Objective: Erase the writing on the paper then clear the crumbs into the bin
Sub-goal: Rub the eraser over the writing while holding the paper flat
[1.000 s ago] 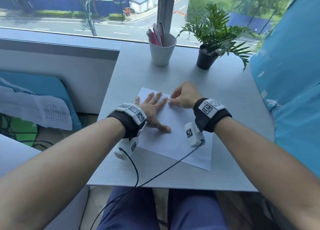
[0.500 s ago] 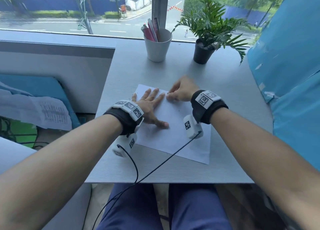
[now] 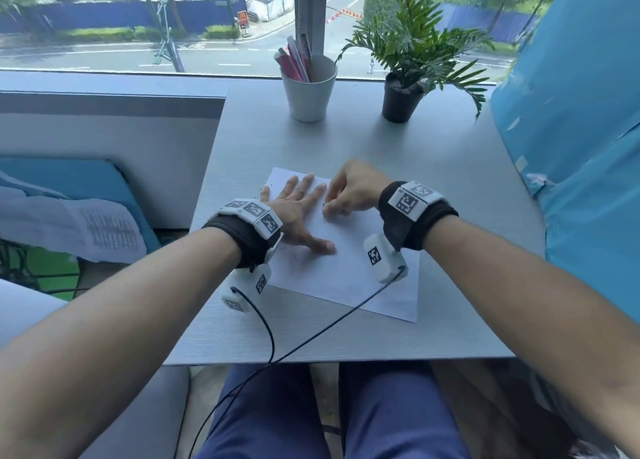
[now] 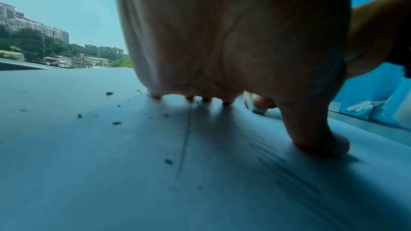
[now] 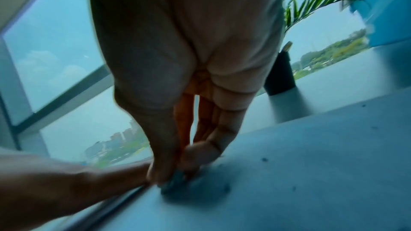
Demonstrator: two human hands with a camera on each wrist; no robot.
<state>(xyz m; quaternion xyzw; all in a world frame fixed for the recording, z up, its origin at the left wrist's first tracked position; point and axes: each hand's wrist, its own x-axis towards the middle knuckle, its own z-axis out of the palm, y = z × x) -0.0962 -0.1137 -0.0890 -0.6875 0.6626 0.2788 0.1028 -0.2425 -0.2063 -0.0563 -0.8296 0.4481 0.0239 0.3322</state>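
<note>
A white sheet of paper (image 3: 346, 271) lies on the grey table (image 3: 450, 167). My left hand (image 3: 298, 212) presses flat on the sheet's far left part, fingers spread. My right hand (image 3: 346, 195) pinches a small eraser (image 5: 175, 180) between thumb and fingertips and holds it down on the paper beside the left fingers. The eraser (image 4: 255, 106) shows past the left hand in the left wrist view. Faint pencil strokes (image 4: 185, 140) and dark eraser crumbs (image 4: 116, 123) lie on the sheet. No bin is in view.
A white cup of pens (image 3: 308, 88) and a potted plant (image 3: 405, 95) stand at the table's far edge by the window. A blue panel (image 3: 581, 147) borders the table on the right. Printed papers (image 3: 86, 230) lie left of the table. Wrist cables hang over the near edge.
My right hand with the eraser has shifted slightly towards me along the sheet, close to the left fingers. The left hand keeps pressing in the same place.
</note>
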